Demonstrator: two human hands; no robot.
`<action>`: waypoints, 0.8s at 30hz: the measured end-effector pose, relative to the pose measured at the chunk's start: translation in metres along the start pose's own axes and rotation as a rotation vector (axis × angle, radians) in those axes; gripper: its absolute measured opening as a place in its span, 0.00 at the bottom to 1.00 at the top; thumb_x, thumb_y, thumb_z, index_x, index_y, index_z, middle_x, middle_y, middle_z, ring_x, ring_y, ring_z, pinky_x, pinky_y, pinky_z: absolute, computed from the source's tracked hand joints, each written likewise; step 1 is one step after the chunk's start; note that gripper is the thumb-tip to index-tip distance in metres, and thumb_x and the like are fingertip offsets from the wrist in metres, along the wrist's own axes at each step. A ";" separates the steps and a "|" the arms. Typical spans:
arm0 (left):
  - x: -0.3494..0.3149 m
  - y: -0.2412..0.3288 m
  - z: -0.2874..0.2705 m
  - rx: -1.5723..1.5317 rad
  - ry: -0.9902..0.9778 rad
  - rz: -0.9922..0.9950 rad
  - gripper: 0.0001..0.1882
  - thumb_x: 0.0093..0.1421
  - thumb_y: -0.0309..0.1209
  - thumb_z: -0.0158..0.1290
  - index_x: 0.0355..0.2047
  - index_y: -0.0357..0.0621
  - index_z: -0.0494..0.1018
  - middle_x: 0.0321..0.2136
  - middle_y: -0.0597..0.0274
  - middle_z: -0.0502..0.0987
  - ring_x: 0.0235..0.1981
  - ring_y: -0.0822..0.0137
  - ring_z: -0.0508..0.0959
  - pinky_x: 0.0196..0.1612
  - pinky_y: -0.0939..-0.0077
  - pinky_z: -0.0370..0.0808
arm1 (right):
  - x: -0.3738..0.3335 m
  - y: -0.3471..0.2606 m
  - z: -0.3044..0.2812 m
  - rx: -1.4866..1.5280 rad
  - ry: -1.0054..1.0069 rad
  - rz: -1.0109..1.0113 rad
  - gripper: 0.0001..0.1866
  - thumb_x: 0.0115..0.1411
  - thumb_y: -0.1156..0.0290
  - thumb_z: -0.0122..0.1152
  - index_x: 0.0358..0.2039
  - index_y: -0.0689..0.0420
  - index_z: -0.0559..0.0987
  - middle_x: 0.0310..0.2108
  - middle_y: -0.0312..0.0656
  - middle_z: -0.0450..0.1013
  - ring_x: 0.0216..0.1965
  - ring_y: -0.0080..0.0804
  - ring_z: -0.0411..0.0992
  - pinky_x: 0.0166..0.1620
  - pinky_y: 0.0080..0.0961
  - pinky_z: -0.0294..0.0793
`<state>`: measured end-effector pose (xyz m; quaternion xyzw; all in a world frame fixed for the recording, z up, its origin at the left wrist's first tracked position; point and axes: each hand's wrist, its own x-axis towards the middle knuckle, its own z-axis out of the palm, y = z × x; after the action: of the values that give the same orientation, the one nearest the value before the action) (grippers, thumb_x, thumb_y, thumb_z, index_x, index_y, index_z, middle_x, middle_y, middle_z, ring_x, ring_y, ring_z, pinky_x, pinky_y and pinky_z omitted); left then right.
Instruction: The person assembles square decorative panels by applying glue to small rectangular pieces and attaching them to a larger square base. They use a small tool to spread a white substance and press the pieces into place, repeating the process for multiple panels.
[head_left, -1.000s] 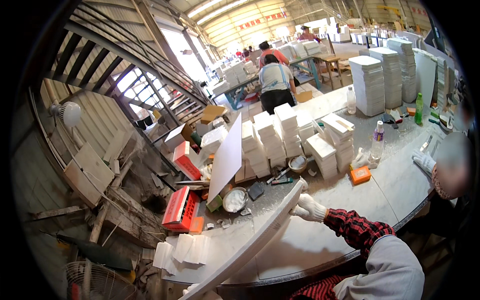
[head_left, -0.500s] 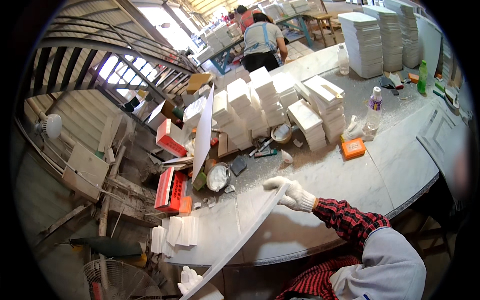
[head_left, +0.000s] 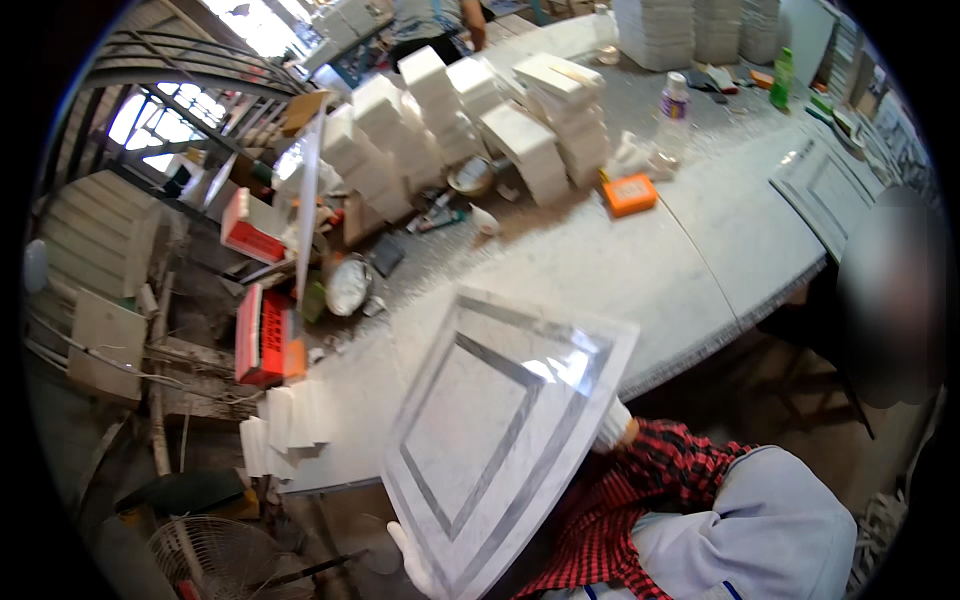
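A glossy white marble-look panel (head_left: 510, 430) with grey inlaid border bands is held tilted over the table's near edge, its patterned face toward me. My right hand (head_left: 614, 428), in a white knit glove, holds its right edge; most of the fingers are hidden behind the panel. At the lower left edge my left hand (head_left: 416, 562), also gloved in white, supports the panel, with only part of the fingers showing. Light reflects off the panel's upper right corner. The panel's upper edge overlaps the pale tabletop (head_left: 480, 268) in view.
Stacks of white tiles (head_left: 530, 150) stand across the table. Nearby are a bowl of white powder (head_left: 348, 286), an orange box (head_left: 630, 195), a plastic bottle (head_left: 672, 118) and a green bottle (head_left: 782, 78). Another banded panel (head_left: 825, 195) lies right. A wire fan (head_left: 215, 560) stands lower left.
The panel has turned from nearly edge-on to showing its banded face. My right hand has moved down and toward me, now mostly behind it. The head view has shifted.
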<state>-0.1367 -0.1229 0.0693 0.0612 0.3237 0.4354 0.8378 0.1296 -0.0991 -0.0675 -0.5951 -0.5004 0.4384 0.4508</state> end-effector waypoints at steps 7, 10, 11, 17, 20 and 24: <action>0.007 -0.083 -0.089 0.264 0.156 0.529 0.35 0.66 0.29 0.41 0.72 0.51 0.42 0.69 0.58 0.51 0.67 0.54 0.57 0.68 0.53 0.55 | -0.013 0.089 -0.020 1.493 -0.058 -0.159 0.21 0.72 0.62 0.35 0.54 0.57 0.73 0.51 0.42 0.75 0.52 0.40 0.71 0.58 0.36 0.70; 0.008 -0.088 -0.117 0.258 0.200 0.446 0.34 0.66 0.30 0.41 0.71 0.52 0.44 0.68 0.58 0.54 0.66 0.53 0.59 0.67 0.52 0.57 | -0.039 0.110 -0.016 1.763 0.092 -0.112 0.22 0.70 0.54 0.41 0.52 0.57 0.74 0.50 0.41 0.75 0.51 0.40 0.71 0.57 0.37 0.71; 0.009 -0.091 -0.127 0.287 0.177 0.446 0.34 0.67 0.30 0.41 0.71 0.53 0.45 0.68 0.58 0.55 0.66 0.53 0.60 0.66 0.52 0.58 | -0.045 0.110 -0.015 1.808 0.142 -0.105 0.23 0.70 0.52 0.43 0.52 0.56 0.74 0.50 0.41 0.75 0.51 0.40 0.71 0.57 0.36 0.71; 0.028 -0.104 -0.150 0.289 0.145 0.426 0.31 0.68 0.36 0.40 0.70 0.45 0.48 0.66 0.56 0.58 0.65 0.54 0.61 0.65 0.55 0.57 | -0.041 0.039 -0.024 1.705 0.441 -0.113 0.33 0.67 0.42 0.46 0.60 0.57 0.68 0.57 0.46 0.69 0.56 0.43 0.69 0.59 0.40 0.69; 0.028 -0.107 -0.142 0.422 0.200 0.504 0.31 0.68 0.37 0.38 0.69 0.42 0.49 0.66 0.54 0.57 0.65 0.54 0.60 0.66 0.56 0.56 | -0.041 0.027 -0.023 1.700 0.366 -0.194 0.33 0.66 0.46 0.52 0.61 0.58 0.66 0.58 0.47 0.68 0.57 0.42 0.68 0.60 0.43 0.69; 0.043 -0.117 -0.149 0.540 0.244 0.607 0.31 0.69 0.39 0.38 0.69 0.41 0.49 0.67 0.52 0.54 0.66 0.54 0.58 0.67 0.58 0.55 | -0.043 0.037 -0.033 1.494 0.361 0.010 0.26 0.62 0.59 0.62 0.56 0.61 0.70 0.51 0.46 0.73 0.50 0.38 0.73 0.52 0.39 0.75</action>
<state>-0.1270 -0.1884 -0.1129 0.3188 0.4904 0.5659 0.5811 0.1641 -0.1487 -0.0932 -0.1969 0.0126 0.5582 0.8059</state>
